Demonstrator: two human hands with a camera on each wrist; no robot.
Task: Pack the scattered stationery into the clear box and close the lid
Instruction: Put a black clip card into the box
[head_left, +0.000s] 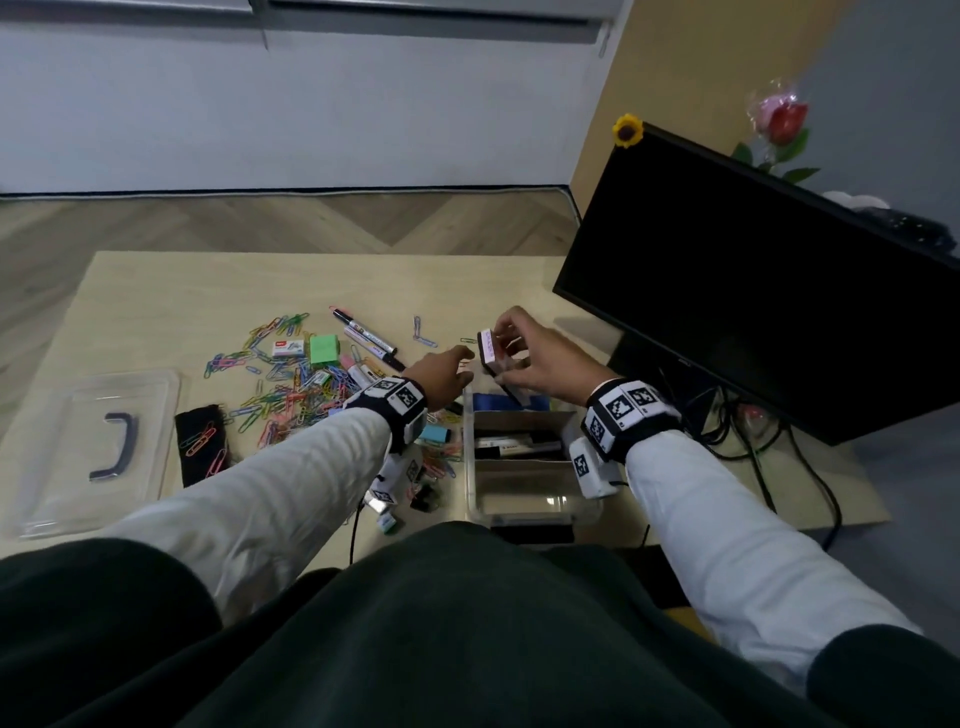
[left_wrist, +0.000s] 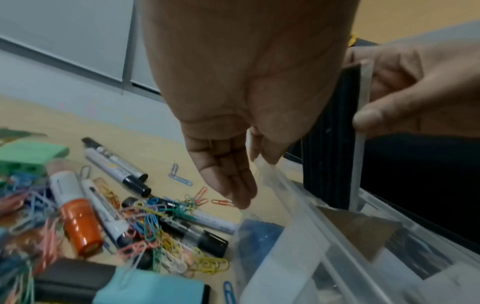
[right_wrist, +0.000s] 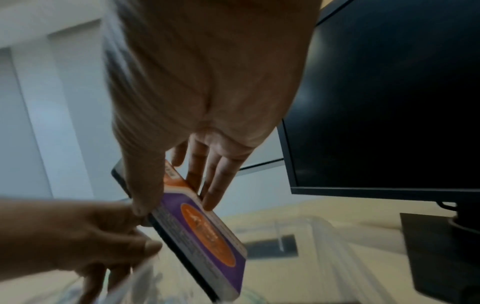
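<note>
Both forearms are covered by long white sleeves (head_left: 291, 483), cuffs ending at the wrists. Each wrist carries a black band (head_left: 631, 415) faced with white square tiles printed with black-and-white fiducial patterns. A white block-shaped camera housing (head_left: 592, 470) hangs beneath the right band and bears one such marker; a similar white housing (head_left: 387, 480) sits under the left band. A thin black cable (head_left: 355, 530) drops from the left unit. The lap shows dark green fabric (head_left: 441, 634).

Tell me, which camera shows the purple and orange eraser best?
The right wrist view: the eraser shows its printed face. The head view gives only its edge; the left wrist view, its black felt.
</note>
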